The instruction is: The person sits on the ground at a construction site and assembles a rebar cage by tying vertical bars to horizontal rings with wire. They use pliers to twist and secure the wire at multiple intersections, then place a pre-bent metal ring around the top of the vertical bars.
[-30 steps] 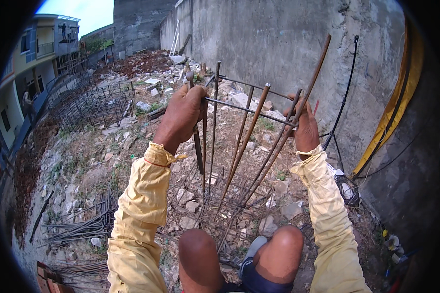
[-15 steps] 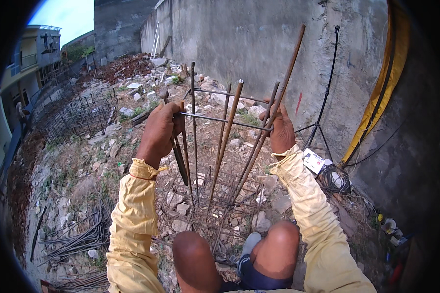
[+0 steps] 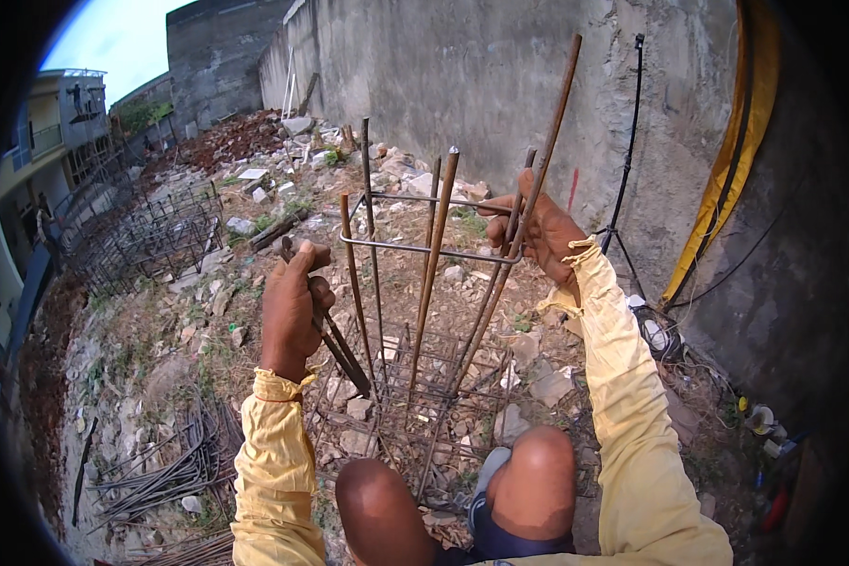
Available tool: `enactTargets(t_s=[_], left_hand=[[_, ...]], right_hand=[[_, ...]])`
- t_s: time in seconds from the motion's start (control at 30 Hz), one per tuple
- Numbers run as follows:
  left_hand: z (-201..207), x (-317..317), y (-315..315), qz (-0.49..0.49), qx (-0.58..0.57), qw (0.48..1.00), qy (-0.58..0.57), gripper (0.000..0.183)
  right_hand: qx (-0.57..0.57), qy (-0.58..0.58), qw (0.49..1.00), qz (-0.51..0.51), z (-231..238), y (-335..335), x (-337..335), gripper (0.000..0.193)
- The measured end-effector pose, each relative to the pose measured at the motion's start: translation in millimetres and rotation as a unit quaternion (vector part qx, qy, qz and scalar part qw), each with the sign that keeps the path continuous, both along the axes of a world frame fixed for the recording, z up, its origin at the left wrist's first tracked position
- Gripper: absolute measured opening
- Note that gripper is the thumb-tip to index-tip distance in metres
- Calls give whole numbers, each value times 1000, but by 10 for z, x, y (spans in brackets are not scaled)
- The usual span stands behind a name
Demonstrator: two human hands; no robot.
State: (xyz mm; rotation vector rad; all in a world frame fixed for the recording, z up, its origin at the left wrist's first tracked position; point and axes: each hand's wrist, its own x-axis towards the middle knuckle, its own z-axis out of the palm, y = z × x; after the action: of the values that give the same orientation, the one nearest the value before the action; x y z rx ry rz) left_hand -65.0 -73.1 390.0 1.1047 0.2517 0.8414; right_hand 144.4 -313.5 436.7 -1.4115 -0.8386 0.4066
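In front of me a bent rectangular steel stirrup [image 3: 396, 248] sits around several upright rebars [image 3: 428, 269], near their upper ends. My right hand [image 3: 549, 234] is closed on the tallest rusty rebar [image 3: 564, 99], at the stirrup's right end. A thinner bar beside it passes by my fingers. My left hand [image 3: 291, 307] is closed around pincers [image 3: 347, 360], whose two dark handles slant down to the right. It is apart from the stirrup, left of the leftmost rebar [image 3: 351, 255]. The pincers' jaws are mostly hidden by my fingers.
Rubble and a low rebar mesh [image 3: 424, 396] surround the uprights' feet. Bent bars [image 3: 165, 467] lie at lower left, with a rebar cage [image 3: 151, 236] beyond. At right stand a grey wall [image 3: 443, 85], a black tripod [image 3: 623, 160] and a hanging yellow strip [image 3: 726, 179].
My left hand has moved down and left with the pincers, away from the stirrup's left end. My right hand has turned at the rebar. The stirrup's left end sits lower.
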Motion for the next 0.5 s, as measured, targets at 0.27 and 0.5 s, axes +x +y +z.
enactTargets(t_s=[0.27,0.5], left_hand=[[-510,-61,-28,81,-41,996,10,32],[357,597,401,-134,26,987,85,28]], right_hand=[[48,150,987,0,-94,81,152,85],[255,206,940,-94,-337,523,80,52]])
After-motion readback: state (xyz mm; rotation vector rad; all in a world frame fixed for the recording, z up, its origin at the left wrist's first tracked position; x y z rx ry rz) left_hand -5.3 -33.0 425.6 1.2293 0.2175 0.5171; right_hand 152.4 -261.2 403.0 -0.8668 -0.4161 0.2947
